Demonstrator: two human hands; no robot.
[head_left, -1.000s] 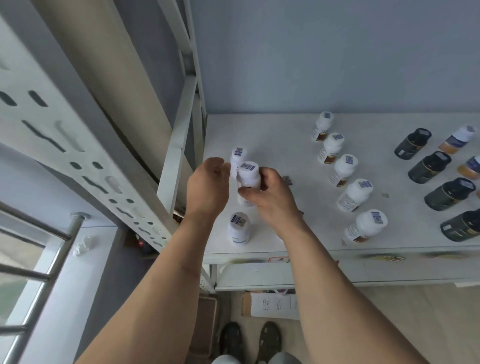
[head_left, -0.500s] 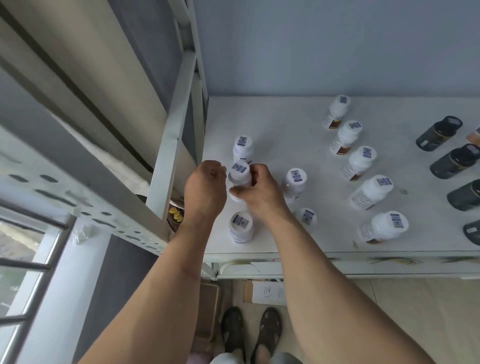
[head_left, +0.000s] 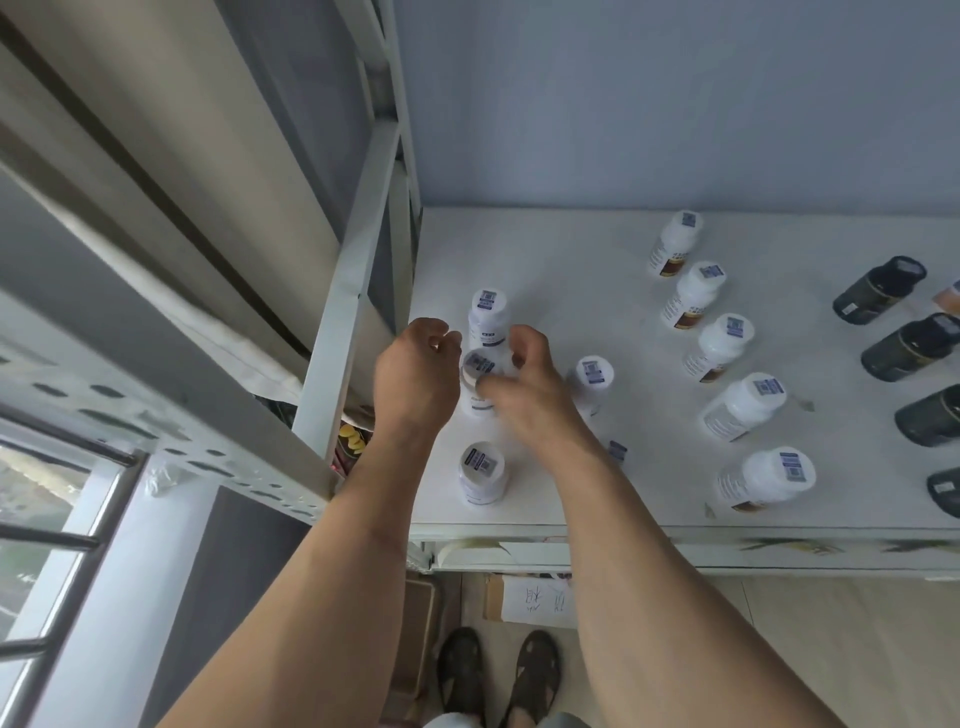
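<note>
Centre frame: left hand (head_left: 415, 382) and right hand (head_left: 535, 400) flank a white bottle (head_left: 478, 365). Fingers curled; any grip is lost in blur.

A white shelf (head_left: 571, 249) runs along a grey wall (head_left: 675, 104). On its right half, five white bottles (head_left: 719, 345) form a slanting row from far to near. Dark bottles (head_left: 909, 345) line the right edge. At the left stand a far bottle (head_left: 487, 317) and a near bottle (head_left: 482, 472). A steel post (head_left: 348, 291) rises left of the shelf, with a window (head_left: 47, 519) beyond it. A box (head_left: 524, 597) sits underneath.
</note>
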